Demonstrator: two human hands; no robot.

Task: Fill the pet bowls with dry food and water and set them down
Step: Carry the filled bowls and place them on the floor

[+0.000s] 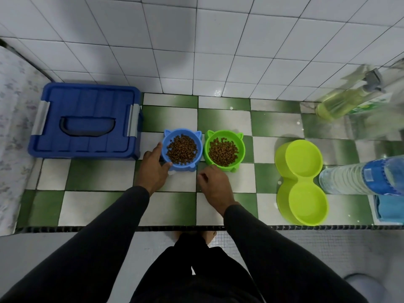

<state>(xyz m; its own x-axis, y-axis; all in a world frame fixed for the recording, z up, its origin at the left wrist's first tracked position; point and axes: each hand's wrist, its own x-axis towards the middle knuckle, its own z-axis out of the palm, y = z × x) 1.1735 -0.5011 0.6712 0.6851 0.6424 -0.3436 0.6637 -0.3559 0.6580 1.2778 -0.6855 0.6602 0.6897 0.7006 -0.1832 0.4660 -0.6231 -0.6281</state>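
Note:
A blue cat-eared bowl (168, 142) and a green cat-eared bowl (241, 147) stand side by side on the green-and-white tiled ledge, each filled with brown dry food. My left hand (154, 169) touches the blue bowl's left and front rim with spread finger and thumb. My right hand (215, 184) hovers just in front of the green bowl, fingers loosely curled, holding nothing. A lime-green double bowl (282, 158) sits to the right with both wells looking empty. A clear water bottle with a blue label (354, 176) lies at the right edge.
A blue lidded storage box (87, 119) stands at the left against the white tiled wall. A bottle of yellow-green liquid (341, 103) sits at the back right, blurred. A blue cloth (389, 208) lies under the water bottle. The ledge's front edge (65, 228) runs below my arms.

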